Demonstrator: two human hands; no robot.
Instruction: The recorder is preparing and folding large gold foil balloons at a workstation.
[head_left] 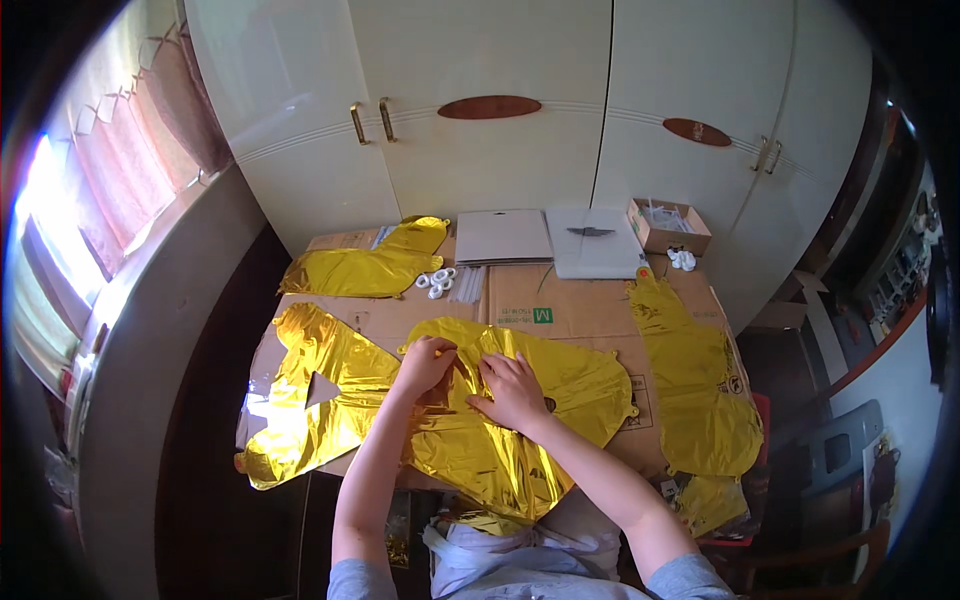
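Observation:
A flat gold foil balloon (490, 460) lies wrinkled across the near middle of the cardboard-covered table, its lower part hanging over the front edge. My left hand (424, 368) is closed, its fingertips pinching the foil near the upper left of this balloon. Just to the right, my right hand (512, 392) rests on the same foil with fingers stretched and thumb apart. Between the two hands the foil is creased. Another gold foil balloon (325, 400) with a grey triangular gap lies left of my left forearm.
More gold foil lies at the back left (370, 268) and along the right side (695, 385). White ribbon rolls (437, 282), clear sticks (467, 284), a grey folder (503, 237), a white flat panel (596, 245) and a small box (668, 228) stand along the back, before white cabinets (490, 60).

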